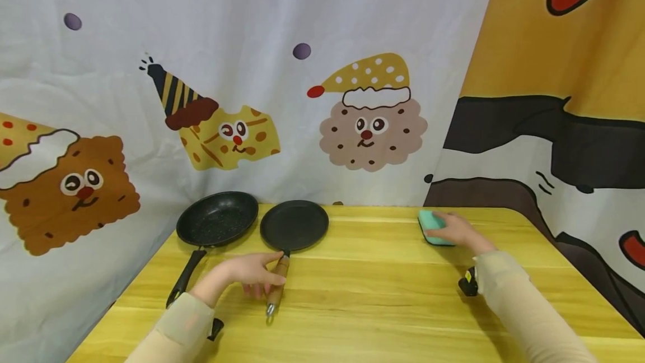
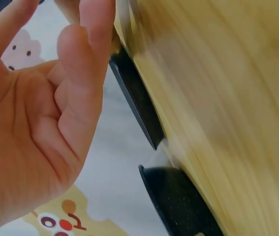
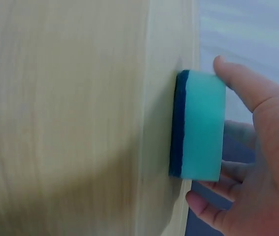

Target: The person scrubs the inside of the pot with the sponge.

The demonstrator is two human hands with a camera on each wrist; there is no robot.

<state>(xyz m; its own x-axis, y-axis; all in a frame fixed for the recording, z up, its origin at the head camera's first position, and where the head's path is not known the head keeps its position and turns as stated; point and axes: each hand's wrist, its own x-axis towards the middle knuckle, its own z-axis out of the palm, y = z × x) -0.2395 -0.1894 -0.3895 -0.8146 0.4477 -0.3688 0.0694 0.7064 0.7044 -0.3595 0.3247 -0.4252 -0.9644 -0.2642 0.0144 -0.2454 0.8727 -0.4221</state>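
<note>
My left hand point(image 1: 252, 272) is over the wooden handle point(image 1: 278, 287) of a flat black crepe pan point(image 1: 294, 224), thumb and forefinger spread about it. In the left wrist view the palm point(image 2: 26, 132) faces the camera, and the handle is mostly hidden by the fingers. At the far right, my right hand point(image 1: 457, 230) reaches over a turquoise sponge point(image 1: 429, 220) with a dark scouring layer underneath. The right wrist view has the thumb by one end of the sponge point(image 3: 204, 125) and loosely bent fingers by the other; the grip looks loose.
A deeper black frying pan point(image 1: 216, 220) lies left of the crepe pan, its black handle point(image 1: 186, 278) pointing toward the near left. Both pans and the sponge lie near the back of the wooden table point(image 1: 363, 296). A printed cartoon curtain point(image 1: 287, 4) hangs behind it.
</note>
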